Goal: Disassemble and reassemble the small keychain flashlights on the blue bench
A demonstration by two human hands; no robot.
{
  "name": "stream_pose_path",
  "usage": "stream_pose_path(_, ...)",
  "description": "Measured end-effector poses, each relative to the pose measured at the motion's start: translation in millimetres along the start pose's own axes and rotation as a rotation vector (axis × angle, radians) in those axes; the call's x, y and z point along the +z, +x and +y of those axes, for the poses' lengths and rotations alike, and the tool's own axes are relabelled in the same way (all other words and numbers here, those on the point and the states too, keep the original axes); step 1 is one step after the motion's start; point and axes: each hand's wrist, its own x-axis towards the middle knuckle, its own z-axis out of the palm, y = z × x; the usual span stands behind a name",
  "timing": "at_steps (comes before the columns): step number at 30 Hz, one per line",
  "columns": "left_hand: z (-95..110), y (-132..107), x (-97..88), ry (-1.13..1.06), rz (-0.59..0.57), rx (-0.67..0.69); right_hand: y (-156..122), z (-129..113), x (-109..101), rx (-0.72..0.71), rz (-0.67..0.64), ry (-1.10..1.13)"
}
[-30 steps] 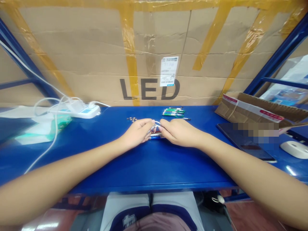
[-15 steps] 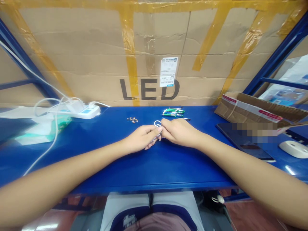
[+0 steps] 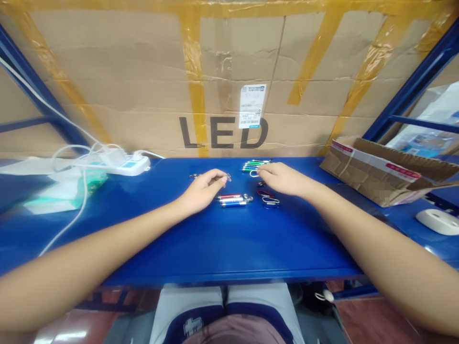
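My left hand (image 3: pixel 203 192) is closed in a pinch, with a small shiny metal piece (image 3: pixel 228 177) at its fingertips, too small to name surely. My right hand (image 3: pixel 285 177) is closed on a silver carabiner (image 3: pixel 254 174), whose curved end sticks out left of the fingers. Between and below the hands lie slim metal tubes like small penlights, a red tube (image 3: pixel 230 197) and a blue tube (image 3: pixel 233 204), with small rings at their right ends. Beside them are a red carabiner (image 3: pixel 264 193), a silver carabiner (image 3: pixel 269 200) and a blue carabiner (image 3: pixel 271 206).
Several green tubes (image 3: pixel 251 166) lie behind my right hand. Small round coppery pieces (image 3: pixel 194 176) are partly hidden behind my left. A power strip (image 3: pixel 132 166) with white cables stands left; an open cardboard box (image 3: pixel 373 177) and white mouse (image 3: pixel 438 222) are right.
My hands were together and have moved apart, the right one going right and slightly back. The red and blue tubes and the carabiners between them now show.
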Motion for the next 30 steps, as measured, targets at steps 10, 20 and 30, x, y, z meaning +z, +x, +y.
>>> stream_pose_path(10, 0.3, -1.8, -0.5, 0.228, -0.025, 0.072, 5.8, 15.1, 4.8, 0.072, -0.23, -0.106)
stream_pose_path(20, -4.5, -1.7, 1.1, 0.25, -0.02, 0.114, 8.1, 21.3, 12.3, 0.094, -0.157, -0.178)
stream_pose_path(30, 1.0, -4.6, 4.6, 0.129, 0.023, 0.15, -3.9, -10.1, 11.4, -0.121, 0.095, 0.126)
